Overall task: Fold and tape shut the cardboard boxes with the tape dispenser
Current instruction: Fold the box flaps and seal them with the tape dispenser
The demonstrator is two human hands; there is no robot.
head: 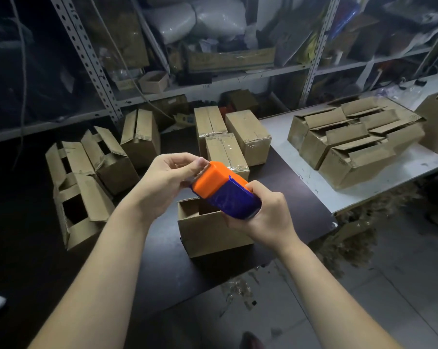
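While right hand [265, 215] grips dispenser [223, 190] above open box [208, 230] on counter [162, 268], left hand [167, 180] pinches at its toothed edge: step, freeing tape end; next, likely fold flaps shut, then tape seam

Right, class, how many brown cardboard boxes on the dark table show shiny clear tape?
3, clustered behind the orange-and-blue plastic tape dispenser: the back-left box, the back-right box, and the front box, partly hidden by the dispenser. Other boxes may carry tape on unseen sides.
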